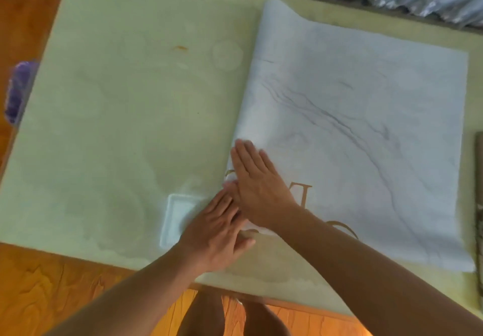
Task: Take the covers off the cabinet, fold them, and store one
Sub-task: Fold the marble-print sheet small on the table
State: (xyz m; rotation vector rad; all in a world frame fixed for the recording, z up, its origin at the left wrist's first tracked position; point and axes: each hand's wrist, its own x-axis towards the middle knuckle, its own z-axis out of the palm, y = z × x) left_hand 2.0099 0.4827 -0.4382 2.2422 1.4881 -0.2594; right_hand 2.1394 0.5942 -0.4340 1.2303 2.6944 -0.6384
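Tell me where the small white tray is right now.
In the head view, the small white tray sits on the pale cabinet top near its front edge, partly under the left hand and just left of the folded marble-print cover.

White cover (366, 131) (grey-veined, gold lettering) on pale-green cover (125, 116).

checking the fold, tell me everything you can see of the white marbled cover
The white marbled cover is a thin sheet with grey veins and brown lettering near the hands. It lies doubled over on the pale surface, its rounded fold on the left. The right hand presses flat on the fold; the left hand touches its near edge.
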